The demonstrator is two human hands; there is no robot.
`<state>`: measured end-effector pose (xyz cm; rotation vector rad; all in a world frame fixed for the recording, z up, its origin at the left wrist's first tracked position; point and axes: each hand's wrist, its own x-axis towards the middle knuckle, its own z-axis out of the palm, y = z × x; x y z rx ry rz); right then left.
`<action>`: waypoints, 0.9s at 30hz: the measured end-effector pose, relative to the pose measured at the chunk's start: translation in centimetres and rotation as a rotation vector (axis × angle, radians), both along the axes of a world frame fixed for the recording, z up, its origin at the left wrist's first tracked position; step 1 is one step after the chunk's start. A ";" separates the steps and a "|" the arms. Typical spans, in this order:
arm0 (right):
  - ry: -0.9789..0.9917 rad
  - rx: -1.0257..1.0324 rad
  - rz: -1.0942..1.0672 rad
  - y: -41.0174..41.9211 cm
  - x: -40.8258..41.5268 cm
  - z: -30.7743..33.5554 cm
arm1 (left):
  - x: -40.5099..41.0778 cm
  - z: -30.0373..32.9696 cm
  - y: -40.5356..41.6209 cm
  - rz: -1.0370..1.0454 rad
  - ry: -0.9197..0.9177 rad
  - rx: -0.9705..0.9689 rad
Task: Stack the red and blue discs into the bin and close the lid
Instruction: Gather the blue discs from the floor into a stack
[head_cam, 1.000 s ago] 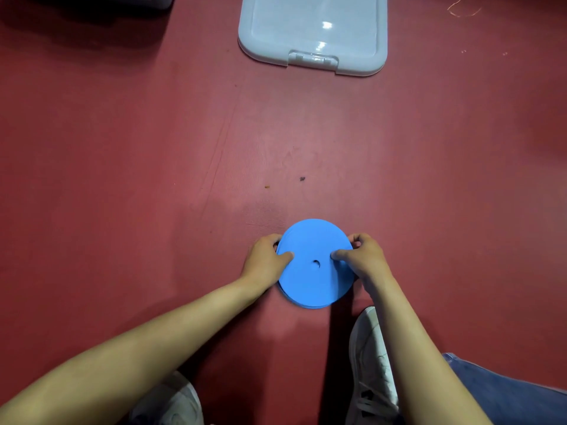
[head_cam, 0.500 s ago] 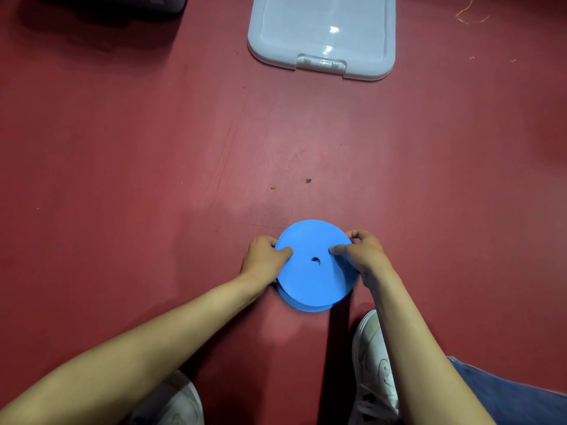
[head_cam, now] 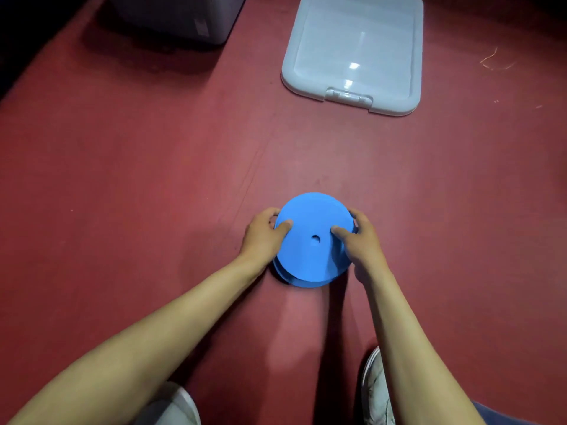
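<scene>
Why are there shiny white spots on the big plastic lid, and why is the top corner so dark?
In the head view, the white spots on the lid are glare from a light above bouncing off smooth plastic; the bin at the top left sits in deep shadow, so its details are hard to see; the arms cast soft shadows on the red floor below the blue discs.

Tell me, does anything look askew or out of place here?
The blue disc stack is slightly askew: its lower discs stick out at the near edge. The left hand and right hand hold it. The lid lies apart on the floor.
</scene>
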<state>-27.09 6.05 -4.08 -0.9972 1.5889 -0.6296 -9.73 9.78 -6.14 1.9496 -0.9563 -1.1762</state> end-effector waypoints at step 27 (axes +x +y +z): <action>-0.074 0.003 0.216 -2.9 7.4 -2.6 | 7.5 -0.2 -3.5 0.218 0.561 -0.087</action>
